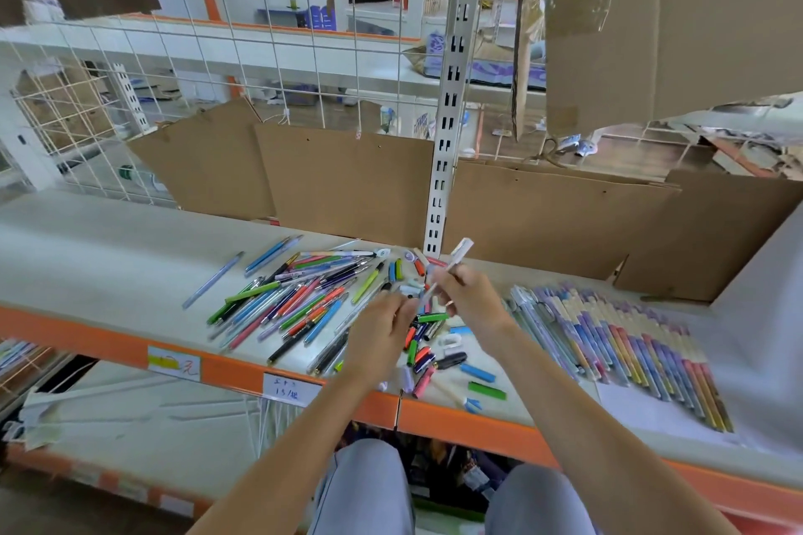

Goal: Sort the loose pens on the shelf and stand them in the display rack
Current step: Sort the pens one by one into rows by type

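A white pen [449, 269] was gripped by the right hand [467, 295] above the loose pile [304, 300], the left hand [382, 330] hung loosely curled with nothing plainly held, sorting was judged under way, and a rack, unseen, would be needed next.

shelf [108, 256]: pale grey, orange edge | loose pens [295, 295]: green, blue, pink, black | cardboard [347, 182]: brown

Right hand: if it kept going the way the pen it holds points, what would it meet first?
The right hand holds a white pen aimed up and away. Likely first contact is the slotted white upright or the cardboard sheet beside it; depth is unclear.
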